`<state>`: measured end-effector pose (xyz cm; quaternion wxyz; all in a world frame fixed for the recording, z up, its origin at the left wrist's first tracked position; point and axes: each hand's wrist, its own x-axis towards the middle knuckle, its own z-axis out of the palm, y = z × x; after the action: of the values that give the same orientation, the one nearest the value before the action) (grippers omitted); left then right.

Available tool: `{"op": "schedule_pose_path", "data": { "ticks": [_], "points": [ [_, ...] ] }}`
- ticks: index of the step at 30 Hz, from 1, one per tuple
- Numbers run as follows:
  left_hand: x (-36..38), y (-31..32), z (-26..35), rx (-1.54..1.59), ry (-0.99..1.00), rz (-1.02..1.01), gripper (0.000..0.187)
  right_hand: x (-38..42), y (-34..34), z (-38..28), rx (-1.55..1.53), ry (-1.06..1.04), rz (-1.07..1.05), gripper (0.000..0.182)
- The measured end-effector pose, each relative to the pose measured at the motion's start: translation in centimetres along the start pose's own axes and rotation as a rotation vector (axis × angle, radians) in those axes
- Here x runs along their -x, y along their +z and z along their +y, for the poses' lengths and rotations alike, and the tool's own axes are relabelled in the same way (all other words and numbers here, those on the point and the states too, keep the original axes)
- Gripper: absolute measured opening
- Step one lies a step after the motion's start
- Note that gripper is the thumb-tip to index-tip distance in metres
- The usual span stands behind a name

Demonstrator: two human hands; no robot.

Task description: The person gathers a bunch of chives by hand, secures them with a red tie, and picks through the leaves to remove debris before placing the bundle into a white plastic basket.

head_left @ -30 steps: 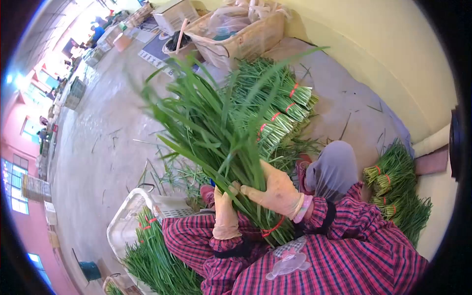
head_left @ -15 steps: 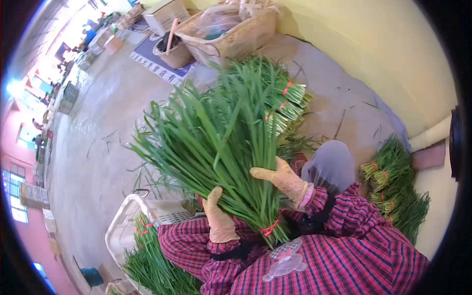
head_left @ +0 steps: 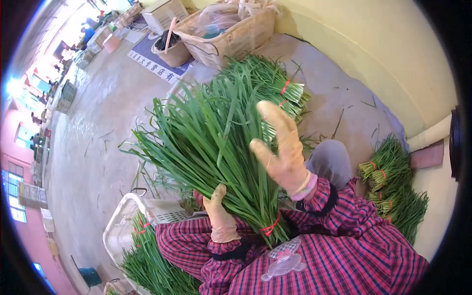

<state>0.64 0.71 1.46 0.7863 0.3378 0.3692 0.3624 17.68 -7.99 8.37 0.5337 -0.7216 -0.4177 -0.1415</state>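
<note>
A large bunch of garlic chives (head_left: 216, 147) lies across my lap, its leaves fanned up and to the left. A red band (head_left: 270, 227) ties it near the cut ends. My left hand (head_left: 220, 214), in a pale rubber glove, is wrapped round the bunch's left side, thumb on top and fingers hidden beneath. On the other side, my right hand (head_left: 285, 152), gloved too, is raised off the leaves with thumb and fingers apart and nothing in it.
Tied chive bundles (head_left: 290, 93) lie on the floor sheet ahead, and more bundles (head_left: 393, 191) at right by the wall. A white plastic basket (head_left: 115, 221) with chives stands at left. Farther off are a large basket (head_left: 196, 46) holding plastic bags and a small bucket (head_left: 174, 55).
My right hand has let go of the bunch's right side, lifted and spread its fingers. My left hand keeps its hold, and the leaves have spread slightly left.
</note>
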Motion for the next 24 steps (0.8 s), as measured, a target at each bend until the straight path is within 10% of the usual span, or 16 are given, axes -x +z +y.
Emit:
{"op": "schedule_pose_path", "data": {
  "ticks": [5,14,20,24],
  "points": [
    [0.6,0.3,0.4,0.039,-0.01,-0.084,0.046,0.7,1.2,-2.1,0.203,-0.229,-0.561,0.048],
    [0.8,-0.2,0.9,0.11,-0.098,-0.024,0.048,2.0,-0.9,1.1,0.09,-0.008,-0.237,0.047],
    [0.2,-1.2,0.8,0.298,-0.105,-0.017,0.049,5.8,-2.4,2.3,-0.59,0.762,-0.005,0.045],
    [0.6,-0.5,1.6,0.337,-0.06,-0.095,0.051,9.6,-3.4,3.4,-0.722,0.999,-0.635,0.073]
  ]
}}
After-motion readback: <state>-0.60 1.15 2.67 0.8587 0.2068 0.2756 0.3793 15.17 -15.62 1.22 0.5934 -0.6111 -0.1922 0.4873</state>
